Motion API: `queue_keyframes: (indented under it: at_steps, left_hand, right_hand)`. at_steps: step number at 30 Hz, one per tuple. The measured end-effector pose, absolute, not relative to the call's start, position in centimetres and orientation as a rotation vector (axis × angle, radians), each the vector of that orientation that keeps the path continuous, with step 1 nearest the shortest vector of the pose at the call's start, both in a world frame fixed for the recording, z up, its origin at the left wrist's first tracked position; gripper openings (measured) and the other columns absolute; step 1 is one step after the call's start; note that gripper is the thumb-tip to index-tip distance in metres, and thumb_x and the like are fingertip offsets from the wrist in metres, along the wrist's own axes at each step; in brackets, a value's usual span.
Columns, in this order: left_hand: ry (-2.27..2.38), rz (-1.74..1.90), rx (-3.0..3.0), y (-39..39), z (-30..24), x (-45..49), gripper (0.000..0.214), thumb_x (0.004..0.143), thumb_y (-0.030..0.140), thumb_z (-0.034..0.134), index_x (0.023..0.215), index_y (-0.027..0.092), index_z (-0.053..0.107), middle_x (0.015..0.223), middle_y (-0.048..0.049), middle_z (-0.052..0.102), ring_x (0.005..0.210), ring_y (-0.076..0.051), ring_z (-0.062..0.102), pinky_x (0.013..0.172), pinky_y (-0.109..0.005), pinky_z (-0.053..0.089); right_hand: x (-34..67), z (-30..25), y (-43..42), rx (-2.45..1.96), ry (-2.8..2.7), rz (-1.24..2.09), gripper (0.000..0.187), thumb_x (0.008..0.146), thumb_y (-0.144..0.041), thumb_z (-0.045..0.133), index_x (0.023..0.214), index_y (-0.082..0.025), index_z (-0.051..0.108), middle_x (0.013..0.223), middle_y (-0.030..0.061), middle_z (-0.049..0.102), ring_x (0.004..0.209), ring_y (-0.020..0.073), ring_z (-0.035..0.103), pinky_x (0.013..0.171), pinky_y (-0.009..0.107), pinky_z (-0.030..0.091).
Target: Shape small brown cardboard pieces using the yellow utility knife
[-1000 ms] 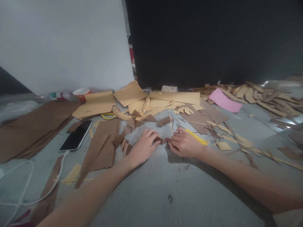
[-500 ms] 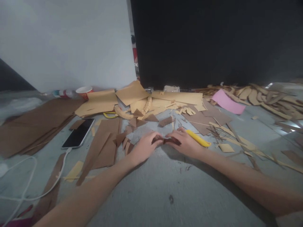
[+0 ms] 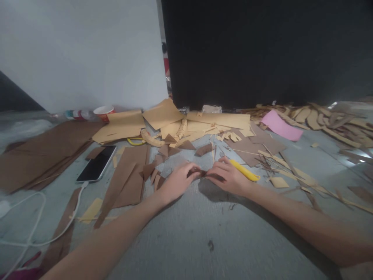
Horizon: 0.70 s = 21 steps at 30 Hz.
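Observation:
Between my two hands is a small piece of dark brown paper or card (image 3: 201,173), mostly hidden by the fingers. My left hand (image 3: 181,179) pinches its left part with thumb and fingers. Curled fingers of my right hand (image 3: 227,177) grip the right part, their tips meeting the left hand's near the middle. A yellow cutter-like tool (image 3: 244,170) lies on the table just behind the right hand. Several cut brown pieces (image 3: 157,179) are scattered to the left of my left hand, with larger brown sheets (image 3: 128,192) beside them.
A phone (image 3: 97,165) with a white cable (image 3: 77,206) lies at left. Tan sheets (image 3: 125,126) and a paper cup (image 3: 104,112) stand at the back, before white and black panels. Rightward are a pink sheet (image 3: 282,125), thin strips (image 3: 309,179) and a heap of curved pieces (image 3: 317,118).
My right fingers have shifted slightly and closed over more of the brown piece, so less of it shows. My left hand stays almost in place.

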<state>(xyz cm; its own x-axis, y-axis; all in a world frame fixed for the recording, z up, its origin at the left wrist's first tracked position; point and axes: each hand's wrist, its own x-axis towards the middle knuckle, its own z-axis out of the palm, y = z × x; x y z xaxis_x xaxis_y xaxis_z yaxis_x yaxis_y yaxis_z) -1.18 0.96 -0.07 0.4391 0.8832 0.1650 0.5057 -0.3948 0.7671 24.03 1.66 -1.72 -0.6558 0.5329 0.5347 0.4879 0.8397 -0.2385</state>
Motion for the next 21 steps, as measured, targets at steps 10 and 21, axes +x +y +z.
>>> queue_keyframes:
  at_steps: [10,21]
  left_hand:
    - [1.167,0.741,2.095,0.93,-0.04,-1.15,0.014,0.104,0.032,0.062,0.109,0.024,0.072,0.109,-0.0052,0.073,0.105,-0.023,0.069,0.095,-0.037,0.052]
    - [1.155,0.751,2.060,0.89,0.06,-1.11,0.012,0.105,0.029,0.061,0.110,0.024,0.071,0.110,-0.0042,0.073,0.104,-0.022,0.068,0.095,-0.035,0.051]
  right_hand:
    - [23.91,-1.44,1.71,-0.769,-2.475,0.114,0.016,0.109,-0.029,0.057,0.106,-0.023,0.071,0.095,0.0035,0.074,0.086,0.0190,0.065,0.089,0.040,0.044]
    - [23.46,-1.94,2.08,-0.975,-2.393,0.149,0.016,0.107,-0.036,0.062,0.101,-0.023,0.070,0.097,0.0053,0.071,0.088,0.0217,0.064,0.092,0.043,0.044]
